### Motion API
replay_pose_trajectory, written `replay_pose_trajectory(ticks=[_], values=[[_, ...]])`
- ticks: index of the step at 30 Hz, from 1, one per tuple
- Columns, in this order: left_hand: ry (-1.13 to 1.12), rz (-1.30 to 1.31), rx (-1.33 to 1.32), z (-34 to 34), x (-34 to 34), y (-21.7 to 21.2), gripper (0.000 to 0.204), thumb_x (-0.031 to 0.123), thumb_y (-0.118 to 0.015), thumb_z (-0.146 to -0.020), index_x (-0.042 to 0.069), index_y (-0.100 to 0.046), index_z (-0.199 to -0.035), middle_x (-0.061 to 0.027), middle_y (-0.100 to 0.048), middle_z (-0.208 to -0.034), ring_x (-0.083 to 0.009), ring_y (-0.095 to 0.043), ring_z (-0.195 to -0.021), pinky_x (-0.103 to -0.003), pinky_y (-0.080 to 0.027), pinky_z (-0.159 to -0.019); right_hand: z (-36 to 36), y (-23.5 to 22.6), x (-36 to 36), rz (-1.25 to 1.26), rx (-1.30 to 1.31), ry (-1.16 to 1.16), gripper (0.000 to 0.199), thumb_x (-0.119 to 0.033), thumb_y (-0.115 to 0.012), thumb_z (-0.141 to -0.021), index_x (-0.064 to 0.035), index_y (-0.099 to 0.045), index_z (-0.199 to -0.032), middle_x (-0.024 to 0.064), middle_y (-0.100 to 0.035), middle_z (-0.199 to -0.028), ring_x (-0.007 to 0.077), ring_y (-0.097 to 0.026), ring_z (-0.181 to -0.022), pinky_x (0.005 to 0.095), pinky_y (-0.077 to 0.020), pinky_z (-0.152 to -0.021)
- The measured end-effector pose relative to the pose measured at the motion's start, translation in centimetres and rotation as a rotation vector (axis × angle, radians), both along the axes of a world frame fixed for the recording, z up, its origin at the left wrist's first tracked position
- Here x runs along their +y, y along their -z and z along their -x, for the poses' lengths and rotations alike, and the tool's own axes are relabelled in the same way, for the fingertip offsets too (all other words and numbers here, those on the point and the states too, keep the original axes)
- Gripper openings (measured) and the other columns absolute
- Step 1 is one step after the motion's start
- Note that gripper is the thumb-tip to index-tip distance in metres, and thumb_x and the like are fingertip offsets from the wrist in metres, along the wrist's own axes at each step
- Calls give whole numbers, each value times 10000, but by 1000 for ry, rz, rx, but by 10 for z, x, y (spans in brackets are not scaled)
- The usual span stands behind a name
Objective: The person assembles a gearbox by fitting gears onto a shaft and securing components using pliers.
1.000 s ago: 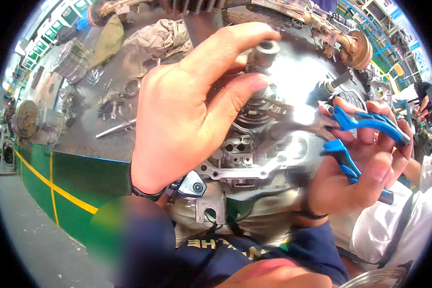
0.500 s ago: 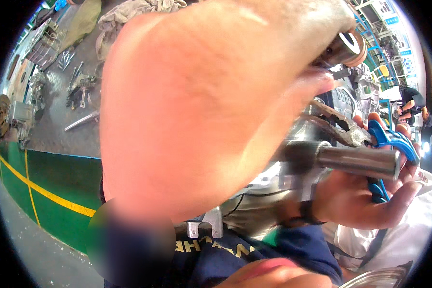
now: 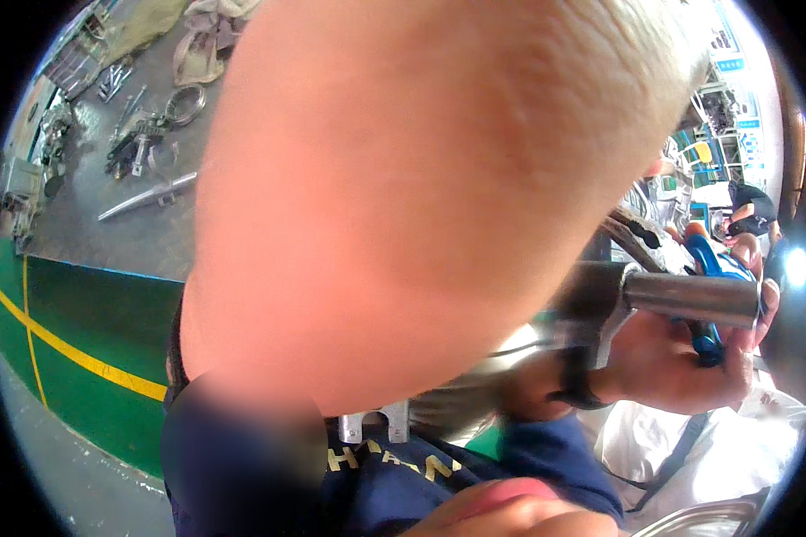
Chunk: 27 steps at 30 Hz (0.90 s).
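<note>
My left forearm (image 3: 394,206) fills the middle of the view, very close and partly blurred. It hides most of my left hand; only a reddish bit of fingertip (image 3: 654,168) shows past its right edge, so its grip is hidden. On the right, my right hand (image 3: 663,362), with a black band at the wrist, is closed around pliers (image 3: 707,255) with blue handles. Their dark jaws run behind my left forearm. A shiny metal cylinder (image 3: 694,298) joined to a darker block crosses in front of the pliers and my right hand.
A dark workbench (image 3: 90,233) on the left carries a long metal bar (image 3: 148,197), a metal ring (image 3: 185,106), loose parts and a cloth (image 3: 201,49). A notched grey metal piece (image 3: 373,422) shows below my forearm. A person (image 3: 750,208) is at the far right.
My left forearm has shifted right and now covers the round metal part at upper right and most of the plier jaws. The bench has slid left in view, showing the ring. My right hand keeps the pliers.
</note>
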<state>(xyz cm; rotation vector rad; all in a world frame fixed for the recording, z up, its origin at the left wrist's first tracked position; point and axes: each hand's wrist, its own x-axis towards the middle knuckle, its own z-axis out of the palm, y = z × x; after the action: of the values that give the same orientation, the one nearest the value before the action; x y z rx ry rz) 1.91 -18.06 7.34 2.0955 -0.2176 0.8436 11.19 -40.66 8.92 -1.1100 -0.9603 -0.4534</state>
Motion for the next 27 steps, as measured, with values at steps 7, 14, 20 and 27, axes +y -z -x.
replay_pose_trajectory(ticks=[7,14,20,27], values=[[34,14,-15,-12,0,7,414,-20,-667,-944,-32,-598,-1352,-128,-708,-1237,-160,-709,-995,-266,-549,-885,-4,-1,12,-55,19,102,230,-186,-511,-1020,-100,-535,-1232,248,-566,-1266,401,-652,-1126,594,-604,-917],[24,1,-5,-5,-5,4,415,-7,-669,-947,-34,-597,-1355,-136,-709,-1231,-169,-712,-999,-271,-551,-889,-2,-4,14,-71,34,146,261,-244,-564,-985,-79,-579,-1186,217,-604,-1162,368,-684,-1058,626,-617,-856],[33,11,-10,-3,-6,5,416,4,-671,-950,-35,-595,-1357,-143,-710,-1226,-177,-714,-1003,-276,-553,-892,1,-10,20,-109,173,96,303,-293,-610,-954,-60,-617,-1146,190,-636,-1072,339,-712,-999,654,-628,-803],[63,27,-32,-13,-8,9,419,17,-673,-952,-36,-594,-1360,-152,-712,-1221,-186,-717,-1008,-281,-555,-895,14,-12,44,-260,124,514,326,-335,-633,-935,-19,-655,-1011,165,-661,-979,348,-741,-850,690,-634,-758]])
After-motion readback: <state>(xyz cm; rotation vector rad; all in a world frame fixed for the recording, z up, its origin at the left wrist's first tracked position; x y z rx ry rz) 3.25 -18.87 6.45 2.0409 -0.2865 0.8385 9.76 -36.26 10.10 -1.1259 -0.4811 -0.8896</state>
